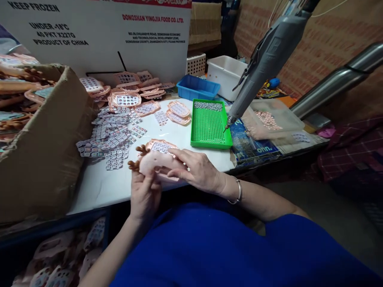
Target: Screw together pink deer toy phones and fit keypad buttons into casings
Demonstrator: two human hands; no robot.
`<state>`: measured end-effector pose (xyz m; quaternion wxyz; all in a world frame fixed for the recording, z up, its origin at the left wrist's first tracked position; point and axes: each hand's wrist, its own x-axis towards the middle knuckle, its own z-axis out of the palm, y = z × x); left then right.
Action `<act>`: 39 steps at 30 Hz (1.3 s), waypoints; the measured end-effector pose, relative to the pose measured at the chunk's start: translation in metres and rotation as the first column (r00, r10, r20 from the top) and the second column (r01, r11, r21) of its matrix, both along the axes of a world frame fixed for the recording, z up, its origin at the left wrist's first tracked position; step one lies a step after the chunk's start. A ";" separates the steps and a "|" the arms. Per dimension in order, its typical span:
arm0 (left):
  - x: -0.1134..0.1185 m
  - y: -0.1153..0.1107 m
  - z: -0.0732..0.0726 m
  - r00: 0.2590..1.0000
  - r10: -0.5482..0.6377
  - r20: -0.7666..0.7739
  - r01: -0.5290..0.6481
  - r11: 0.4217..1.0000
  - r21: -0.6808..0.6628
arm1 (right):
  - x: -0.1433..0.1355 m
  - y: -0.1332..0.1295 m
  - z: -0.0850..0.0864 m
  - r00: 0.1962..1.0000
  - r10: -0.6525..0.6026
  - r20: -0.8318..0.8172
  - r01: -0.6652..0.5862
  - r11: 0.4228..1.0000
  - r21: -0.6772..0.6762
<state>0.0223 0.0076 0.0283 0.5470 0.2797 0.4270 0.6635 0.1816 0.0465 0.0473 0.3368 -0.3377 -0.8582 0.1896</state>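
A: Item one, position?
B: Pink shell [160, 161] with brown antlers, one piece, held tilted at the near edge of the white counter [101, 189].

A: Left hand [145, 195]?
B: Grasping the shell's antlered end, thumb on the near face.

A: Right hand [203, 169]?
B: Gripping the opposite end between thumb and fingers; metal bangle [239, 191] at the wrist.

A: Just beyond the shell?
B: Pink panel [160, 146] with pale keypad, one, partly hidden; contact with the shell cannot be told.

A: Left side of the counter?
B: Keypad sheets [112, 133], a loose heap; cardboard box [38, 147] of pink parts beside them; further pink panels [125, 99] piled behind.

A: Right side?
B: Green tray [209, 127], perforated, small silvery pieces [208, 105] at its far end. Grey power screwdriver [266, 59], one, slanting, tip over the tray's right side. Blue bin [197, 87], just behind the tray.
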 end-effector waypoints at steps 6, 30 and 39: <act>0.014 0.010 0.004 0.997 -0.054 0.062 0.046 0.991 0.124 | 0.001 -0.008 -0.009 0.995 -0.054 -0.086 0.035 0.978 -0.205; 0.074 0.031 0.007 0.836 -0.531 0.138 0.546 0.777 -0.313 | 0.104 0.082 0.041 0.699 -0.521 -0.490 0.370 0.850 -0.376; 0.079 0.027 0.014 0.858 -0.512 0.049 0.496 0.800 -0.338 | 0.107 0.086 0.024 0.669 -0.604 -0.432 0.456 0.793 -0.403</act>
